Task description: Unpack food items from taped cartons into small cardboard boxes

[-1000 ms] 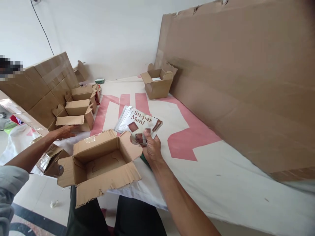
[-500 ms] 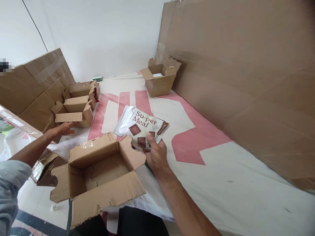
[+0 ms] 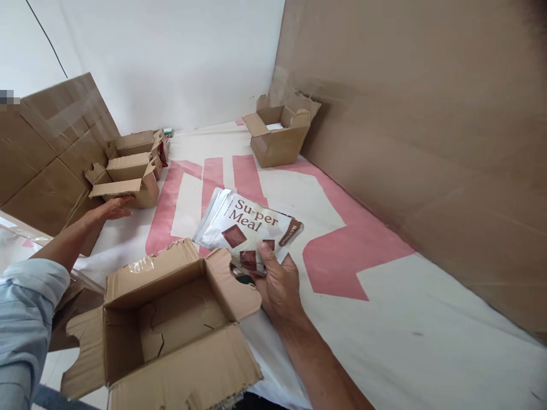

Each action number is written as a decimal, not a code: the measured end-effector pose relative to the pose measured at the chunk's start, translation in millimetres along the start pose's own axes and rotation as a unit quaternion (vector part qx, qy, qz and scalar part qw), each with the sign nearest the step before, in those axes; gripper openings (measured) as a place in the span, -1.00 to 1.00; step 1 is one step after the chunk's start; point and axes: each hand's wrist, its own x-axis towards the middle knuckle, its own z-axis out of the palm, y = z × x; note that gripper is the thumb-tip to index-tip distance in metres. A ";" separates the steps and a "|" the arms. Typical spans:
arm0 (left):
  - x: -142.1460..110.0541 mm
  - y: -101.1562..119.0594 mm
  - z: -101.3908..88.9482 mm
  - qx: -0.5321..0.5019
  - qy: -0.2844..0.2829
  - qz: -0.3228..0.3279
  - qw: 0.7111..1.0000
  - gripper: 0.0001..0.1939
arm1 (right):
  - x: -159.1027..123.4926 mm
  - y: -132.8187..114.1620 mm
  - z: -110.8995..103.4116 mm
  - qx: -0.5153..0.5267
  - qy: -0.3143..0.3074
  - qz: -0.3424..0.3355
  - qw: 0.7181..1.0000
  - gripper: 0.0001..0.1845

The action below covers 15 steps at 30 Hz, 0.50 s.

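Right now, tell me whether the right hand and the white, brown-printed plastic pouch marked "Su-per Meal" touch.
Touching. The head view shows the right hand gripping the pouch, its thumb lying across the printed front.

Right ahead of me there's a plain white wall [image 3: 171, 57], with a thin black cable [image 3: 47, 40] slanting down it, over on the left. To my right, a huge brown cardboard sheet [image 3: 405, 142] rises past the top of my view, and on my left leans creased, taped cardboard [image 3: 43, 151]. Between them spreads a white cloth [image 3: 427, 324], wrinkled and patterned with big faded-red shapes [image 3: 346, 245]. Pale light here, soft shadows on the wall. Down low left, the floor [image 3: 52, 367] looks like light tile, beside a dark band [image 3: 53, 397].
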 end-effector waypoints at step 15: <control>48.8 -5.3 2.3 0.026 -0.010 -0.053 0.998 -0.38 | -5.7 -5.9 1.4 -0.021 0.016 0.030 0.999 -0.30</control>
